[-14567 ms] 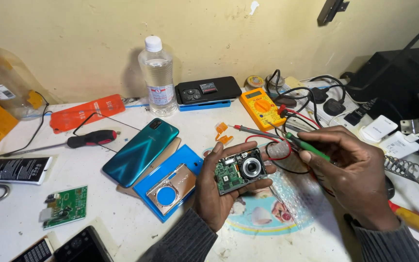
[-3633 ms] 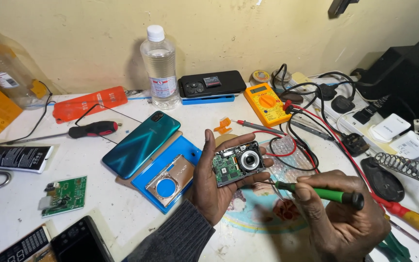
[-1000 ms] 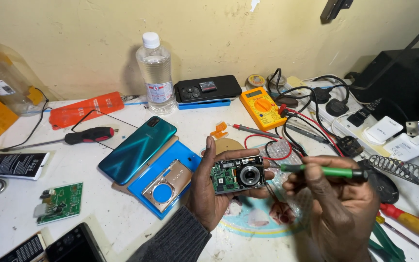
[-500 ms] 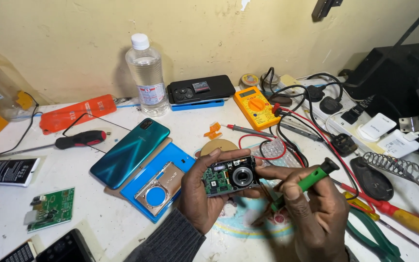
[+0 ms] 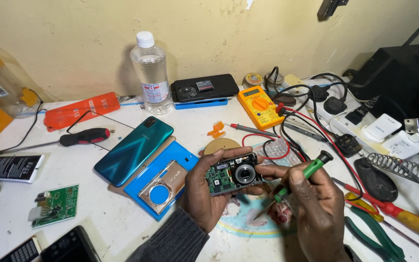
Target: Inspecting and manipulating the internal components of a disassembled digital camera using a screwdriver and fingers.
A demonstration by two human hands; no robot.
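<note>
- Where the teal phone [image 5: 133, 150] lies, the silver camera shell [image 5: 163, 180] sits just right of it.
- Right of that shell, the left hand [image 5: 203, 194] grips the opened camera [image 5: 233, 173].
- Right of the camera, the right hand [image 5: 314, 204] clasps a green screwdriver [image 5: 300, 176], tip pointing down.

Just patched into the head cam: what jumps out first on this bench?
Front and centre, the left hand holds an opened compact camera, circuit board and lens exposed, while the right hand holds a green-handled screwdriver beside it. Left of them lies a teal phone; behind stand a clear bottle and a yellow multimeter.
</note>
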